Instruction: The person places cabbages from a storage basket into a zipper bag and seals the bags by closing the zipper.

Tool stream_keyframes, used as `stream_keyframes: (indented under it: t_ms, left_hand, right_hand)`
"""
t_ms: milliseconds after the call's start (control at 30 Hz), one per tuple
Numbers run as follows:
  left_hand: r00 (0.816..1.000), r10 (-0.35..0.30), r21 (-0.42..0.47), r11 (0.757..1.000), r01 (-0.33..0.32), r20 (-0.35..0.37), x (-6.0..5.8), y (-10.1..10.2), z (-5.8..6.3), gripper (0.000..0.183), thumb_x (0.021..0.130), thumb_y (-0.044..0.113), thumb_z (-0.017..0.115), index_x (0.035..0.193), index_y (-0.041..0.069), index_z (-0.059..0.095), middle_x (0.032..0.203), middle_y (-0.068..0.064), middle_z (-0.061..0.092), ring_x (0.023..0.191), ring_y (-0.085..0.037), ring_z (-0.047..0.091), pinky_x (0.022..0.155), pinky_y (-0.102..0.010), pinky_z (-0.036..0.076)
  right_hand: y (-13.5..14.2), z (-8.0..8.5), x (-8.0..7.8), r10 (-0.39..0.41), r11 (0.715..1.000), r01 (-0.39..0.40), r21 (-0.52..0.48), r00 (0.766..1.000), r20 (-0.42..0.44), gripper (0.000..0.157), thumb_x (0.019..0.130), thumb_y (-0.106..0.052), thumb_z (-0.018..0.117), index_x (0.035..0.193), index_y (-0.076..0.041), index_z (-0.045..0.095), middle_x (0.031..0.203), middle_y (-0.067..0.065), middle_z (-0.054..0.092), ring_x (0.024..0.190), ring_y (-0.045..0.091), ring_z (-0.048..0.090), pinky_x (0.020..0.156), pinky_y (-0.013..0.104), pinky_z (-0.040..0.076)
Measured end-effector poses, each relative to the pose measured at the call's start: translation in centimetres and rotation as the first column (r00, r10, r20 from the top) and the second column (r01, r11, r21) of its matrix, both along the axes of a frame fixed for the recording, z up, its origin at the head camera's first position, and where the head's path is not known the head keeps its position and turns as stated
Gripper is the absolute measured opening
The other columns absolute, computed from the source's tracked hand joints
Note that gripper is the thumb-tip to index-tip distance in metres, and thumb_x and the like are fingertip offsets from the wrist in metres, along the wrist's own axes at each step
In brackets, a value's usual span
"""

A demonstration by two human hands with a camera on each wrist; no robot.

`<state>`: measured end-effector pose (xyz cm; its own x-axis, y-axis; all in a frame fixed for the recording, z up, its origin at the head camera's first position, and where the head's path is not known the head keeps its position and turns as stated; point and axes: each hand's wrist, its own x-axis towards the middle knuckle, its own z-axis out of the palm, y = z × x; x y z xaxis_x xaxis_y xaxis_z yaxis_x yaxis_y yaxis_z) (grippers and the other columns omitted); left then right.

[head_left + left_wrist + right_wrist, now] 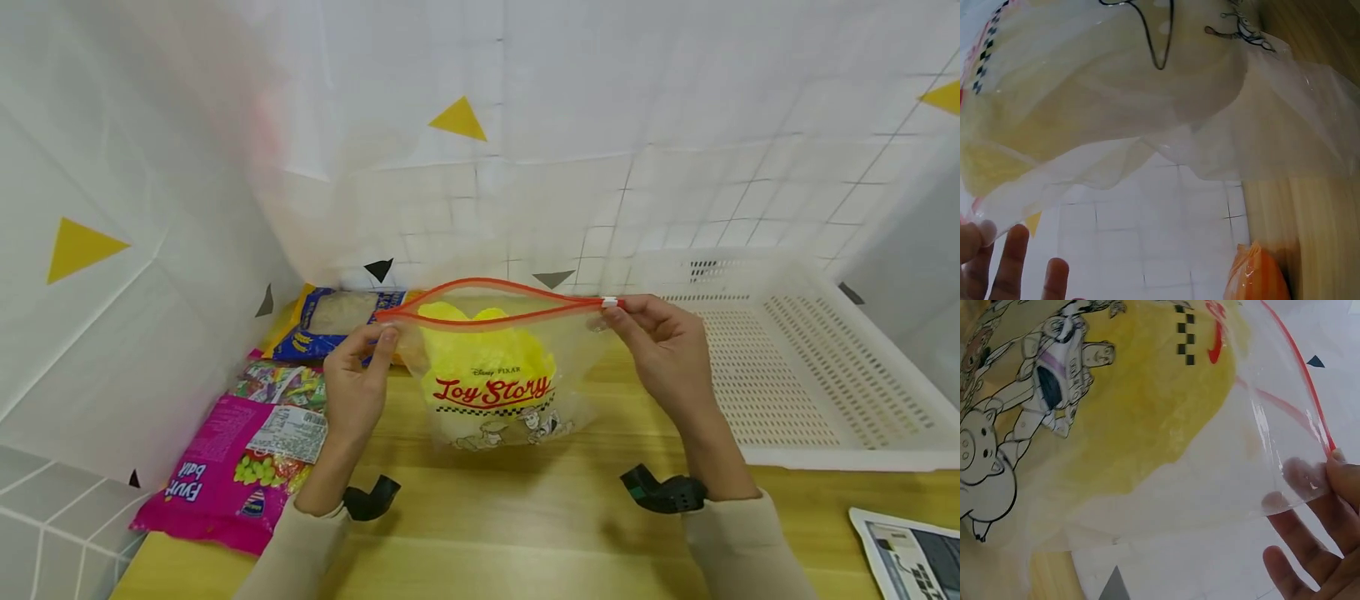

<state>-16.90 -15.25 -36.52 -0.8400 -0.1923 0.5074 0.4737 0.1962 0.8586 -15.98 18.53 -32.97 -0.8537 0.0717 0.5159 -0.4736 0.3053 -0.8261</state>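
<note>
A translucent zip bag (pixel 573 379) with red "Toy Story" lettering hangs upright above the table in the head view. Its red zip strip (pixel 480 282) gapes in the middle. Behind the printed plastic is a bright yellow item (pixel 491 346), whose kind I cannot make out. My left hand (pixel 354 379) pinches the bag's top left corner between thumb and finger. At the opposite corner, my right hand (pixel 671 362) pinches the edge beside a white slider (pixel 610 302). In the right wrist view, that hand's fingers (pixel 1304 540) show partly through the clear plastic.
A pink snack bag (pixel 217 454) and a blue-and-yellow packet (pixel 311 329) lie on the left. On the right stands a white perforated basket (pixel 885 333). A printed packet (pixel 911 554) is at the near right, on the wooden table (pixel 510 533). White sheeting surrounds the back and left.
</note>
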Motion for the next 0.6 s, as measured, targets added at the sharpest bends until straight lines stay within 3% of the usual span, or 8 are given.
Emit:
stream_keyframes:
  t_ms: [100, 200, 267, 367, 467, 600]
  left_hand:
    - [0.997, -0.021, 0.024, 0.999, 0.023, -0.075, 0.1, -0.1, 0.5, 0.016, 0.101, 0.012, 0.064, 0.097, 0.004, 0.077, 0.095, 0.006, 0.077, 0.092, -0.007, 0.066, 0.088, -0.026, 0.050]
    - [0.980, -0.034, 0.067, 0.997, 0.048, -0.194, 0.4, -0.1, 1.7, 0.016, 0.101, 0.011, 0.064, 0.098, 0.003, 0.078, 0.095, 0.006, 0.078, 0.097, -0.011, 0.068, 0.096, -0.028, 0.050]
    - [0.974, -0.054, 0.070, 0.995, 0.071, -0.222, 0.4, 0.0, 2.6, 0.016, 0.101, 0.012, 0.064, 0.100, 0.006, 0.079, 0.097, 0.005, 0.078, 0.100, -0.014, 0.068, 0.098, -0.030, 0.049]
    - [0.982, -0.065, 0.066, 0.995, 0.078, -0.179, 0.1, 0.1, 3.4, 0.016, 0.100, 0.011, 0.064, 0.101, 0.010, 0.080, 0.098, 0.006, 0.078, 0.098, -0.014, 0.066, 0.093, -0.028, 0.050]
    - [0.991, -0.056, 0.120, 0.990, 0.071, -0.119, -0.1, 0.0, 3.4, 0.017, 0.099, 0.006, 0.064, 0.096, 0.010, 0.080, 0.095, 0.008, 0.077, 0.096, -0.014, 0.066, 0.088, -0.026, 0.053]
    - [0.995, -0.038, 0.166, 0.985, 0.052, -0.088, -0.2, -0.3, 3.0, 0.017, 0.100, 0.008, 0.064, 0.094, 0.011, 0.080, 0.093, 0.008, 0.077, 0.094, -0.014, 0.066, 0.085, -0.025, 0.054]
  right_hand:
    - [-0.2, 0.6, 0.3, 0.018, 0.998, -0.021, -0.053, 0.997, -0.069, 0.013, 0.098, -0.007, 0.067, 0.101, 0.004, 0.073, 0.086, -0.019, 0.077, 0.105, 0.005, 0.069, 0.100, 0.021, 0.047]
    - [-0.3, 1.7, 0.5, 0.028, 0.978, -0.071, -0.195, 0.977, -0.212, 0.009, 0.095, 0.003, 0.067, 0.096, 0.009, 0.073, 0.084, -0.010, 0.079, 0.103, 0.010, 0.072, 0.102, 0.024, 0.048]
    - [-0.4, 2.6, 0.5, 0.048, 0.970, -0.107, -0.219, 0.965, -0.256, 0.008, 0.094, 0.005, 0.067, 0.095, 0.011, 0.073, 0.085, -0.006, 0.079, 0.100, 0.012, 0.072, 0.102, 0.026, 0.048]
    - [-0.5, 3.7, 0.2, 0.043, 0.988, -0.076, -0.137, 0.971, -0.235, 0.009, 0.094, 0.002, 0.069, 0.096, 0.008, 0.075, 0.085, -0.011, 0.078, 0.098, 0.010, 0.071, 0.100, 0.026, 0.049]
    - [-0.5, 3.9, 0.1, 0.014, 0.998, -0.024, -0.056, 0.988, -0.157, 0.011, 0.094, -0.004, 0.071, 0.097, 0.005, 0.077, 0.084, -0.018, 0.076, 0.103, 0.007, 0.069, 0.104, 0.026, 0.046]
    - [-0.4, 3.5, -0.1, -0.032, 0.998, 0.026, -0.052, 0.991, -0.127, 0.014, 0.095, -0.008, 0.071, 0.097, 0.006, 0.077, 0.082, -0.020, 0.075, 0.107, 0.008, 0.068, 0.108, 0.031, 0.044]
